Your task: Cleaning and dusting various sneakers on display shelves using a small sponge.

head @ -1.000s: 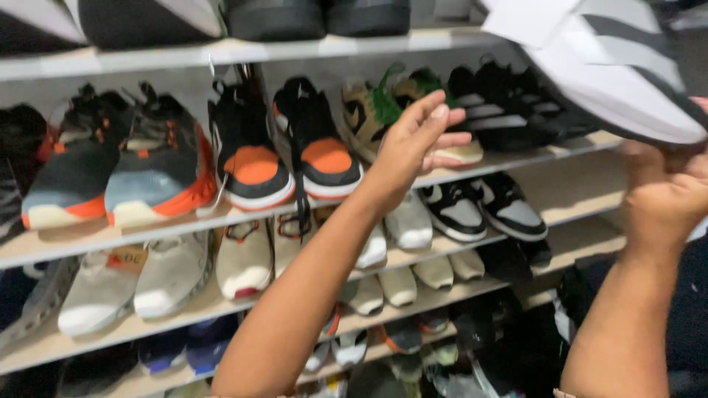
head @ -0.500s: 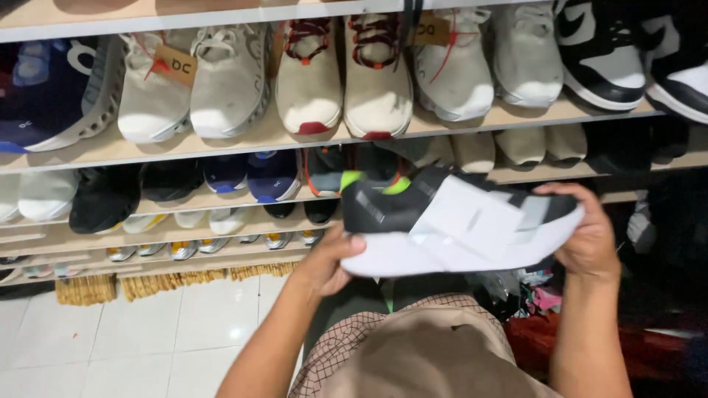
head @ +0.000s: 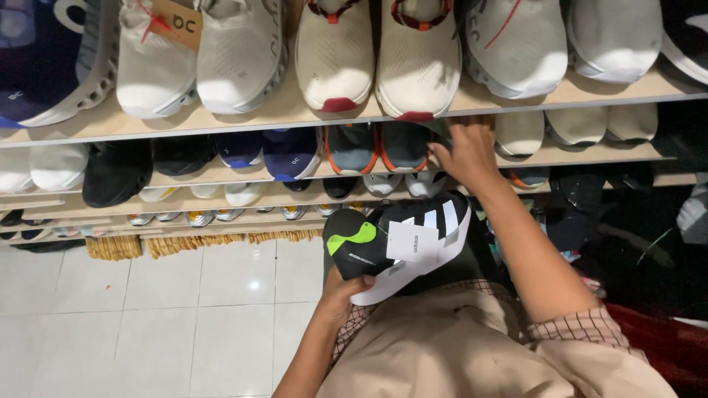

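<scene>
Wooden shelves (head: 243, 118) crowded with footwear across the top of the view, white floor tiles (head: 147, 309) below at seven o'clock. On the upper tier at twelve o'clock, cream shoes with red trim (head: 376, 59); one tier down, dark sneakers with orange soles (head: 376, 147).

Left hand (head: 343, 295) at six o'clock, fingers curled up around the heel of a black sneaker (head: 398, 239) — grip firm, thumb on the near side. White stripes, white sole and a green patch on that shoe, with a white paper tag (head: 413, 241) lying on its side; toe angled toward one o'clock, just above the tan garment (head: 457, 346) at the bottom edge.

Right hand (head: 464, 155) up at one o'clock, fingers spread loosely against the second shelf beside the orange-soled pair — nothing seen gripped, though fingertips partly hidden in shadow.
</scene>
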